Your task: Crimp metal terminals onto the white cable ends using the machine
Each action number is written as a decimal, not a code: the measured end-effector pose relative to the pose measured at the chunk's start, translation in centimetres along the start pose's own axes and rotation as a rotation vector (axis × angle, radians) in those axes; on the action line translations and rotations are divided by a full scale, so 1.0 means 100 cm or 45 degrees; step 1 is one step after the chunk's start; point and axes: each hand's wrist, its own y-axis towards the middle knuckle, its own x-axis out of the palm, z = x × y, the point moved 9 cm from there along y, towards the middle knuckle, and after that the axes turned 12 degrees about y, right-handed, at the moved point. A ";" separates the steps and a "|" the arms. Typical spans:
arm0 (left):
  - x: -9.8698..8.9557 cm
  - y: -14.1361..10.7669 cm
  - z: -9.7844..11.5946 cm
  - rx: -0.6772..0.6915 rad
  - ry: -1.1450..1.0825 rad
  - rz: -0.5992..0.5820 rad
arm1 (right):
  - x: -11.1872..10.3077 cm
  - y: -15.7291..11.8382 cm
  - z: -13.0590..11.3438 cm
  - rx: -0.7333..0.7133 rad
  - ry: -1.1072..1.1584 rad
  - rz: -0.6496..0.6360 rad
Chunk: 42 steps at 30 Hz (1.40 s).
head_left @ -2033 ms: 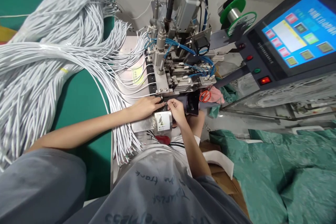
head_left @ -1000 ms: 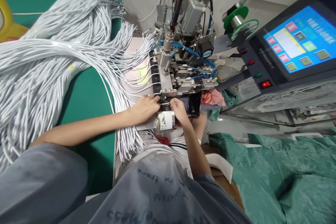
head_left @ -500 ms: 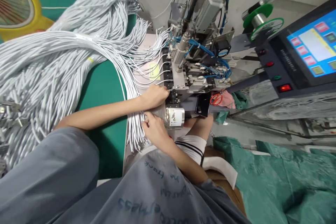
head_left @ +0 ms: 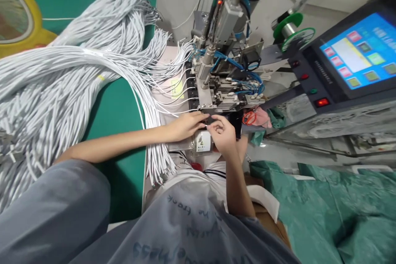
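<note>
My left hand [head_left: 184, 126] is at the near end of the machine's black clamp row [head_left: 192, 93], its fingers closed. My right hand [head_left: 223, 134] meets it from the right, thumb and forefinger pinched together. Between the fingertips of both hands shows the short end of a white cable [head_left: 206, 126]; the rest of it is hidden by my left hand. Several white cables run into the clamp row just beyond my hands. A bundle of white cables [head_left: 157, 154] hangs over the table edge beside my left forearm. Below my fingers sits a clear-wrapped box with a white label [head_left: 203, 141].
The soldering-like machine [head_left: 213, 66] with blue air tubes stands ahead. To its right are a control screen [head_left: 355, 62], a wire spool [head_left: 289, 29], orange-handled scissors [head_left: 248, 117] and a phone [head_left: 235, 121]. Large cable piles [head_left: 102, 20] and a yellow fan [head_left: 37, 20] lie left.
My right hand has moved from the hanging bundle up and right to my left hand's fingertips. My left hand has shifted slightly nearer and right. The view has turned a little.
</note>
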 end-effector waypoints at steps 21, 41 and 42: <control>-0.022 0.001 0.003 0.046 -0.050 0.209 | -0.002 0.001 -0.012 -0.197 0.224 0.272; -0.011 -0.001 0.017 0.303 0.567 0.107 | 0.004 0.000 -0.024 -0.293 -0.272 0.171; -0.010 -0.002 0.016 0.298 0.586 0.101 | 0.004 0.002 -0.022 -0.274 -0.253 0.120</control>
